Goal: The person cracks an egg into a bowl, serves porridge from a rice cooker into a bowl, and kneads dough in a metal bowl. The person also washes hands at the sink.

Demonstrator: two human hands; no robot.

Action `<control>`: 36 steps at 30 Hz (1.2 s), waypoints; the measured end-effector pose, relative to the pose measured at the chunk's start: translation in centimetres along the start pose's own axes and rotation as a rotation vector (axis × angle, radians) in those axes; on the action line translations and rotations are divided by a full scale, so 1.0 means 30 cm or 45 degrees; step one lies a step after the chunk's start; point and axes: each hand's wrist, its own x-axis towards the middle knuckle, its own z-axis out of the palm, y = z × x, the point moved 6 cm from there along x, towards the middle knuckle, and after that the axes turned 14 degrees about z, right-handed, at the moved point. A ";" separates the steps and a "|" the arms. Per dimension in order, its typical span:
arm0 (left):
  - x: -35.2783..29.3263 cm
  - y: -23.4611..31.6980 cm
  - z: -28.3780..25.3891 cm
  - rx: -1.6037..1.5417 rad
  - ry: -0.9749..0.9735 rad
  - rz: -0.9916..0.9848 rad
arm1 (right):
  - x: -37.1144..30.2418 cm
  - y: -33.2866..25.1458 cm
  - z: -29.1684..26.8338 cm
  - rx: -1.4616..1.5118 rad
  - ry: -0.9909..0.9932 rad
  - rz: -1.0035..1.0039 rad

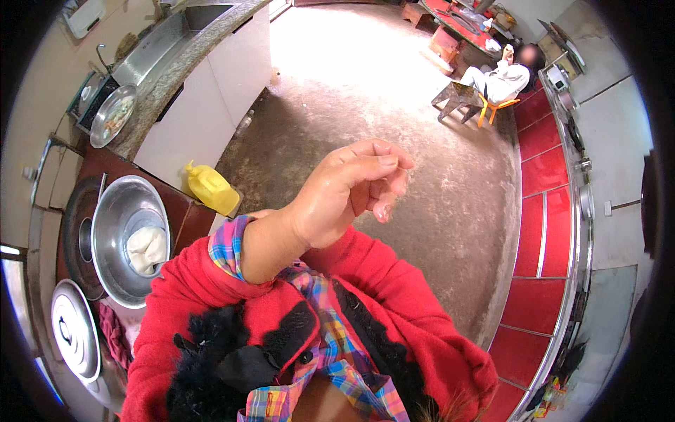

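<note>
My left hand (358, 179) is raised in front of me, bent at the wrist, with loosely curled fingers and nothing in it. Its skin looks wet, with pale bits at a fingertip. A plaid cuff (230, 247) is pushed up the left forearm, below the red sleeve. My right arm, in its red sleeve (404, 288), crosses behind that forearm. Only a sliver of my right hand (260, 213) shows beside the cuff; its fingers are hidden. To the left, a metal basin (116, 218) holds a smooth white lump (148, 250) that looks like dough.
A yellow jug (211, 188) stands beyond the basin; a metal lid (74, 330) lies nearer. A plate of food (112, 116) rests beside the sink (158, 49). Red cabinets (531, 295) line the right. Far right, a person (510, 81) sits beside a small dark table (457, 97).
</note>
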 end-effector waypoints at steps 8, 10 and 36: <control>-0.010 0.019 0.019 0.011 -0.029 0.007 | 0.065 0.079 -0.121 -0.055 -0.059 0.330; -0.012 0.029 0.022 0.060 -0.062 0.028 | 0.095 0.091 -0.163 -0.106 -0.050 0.412; -0.025 0.259 -0.316 -0.148 0.526 0.609 | 0.170 0.083 -0.134 0.248 -0.043 -0.037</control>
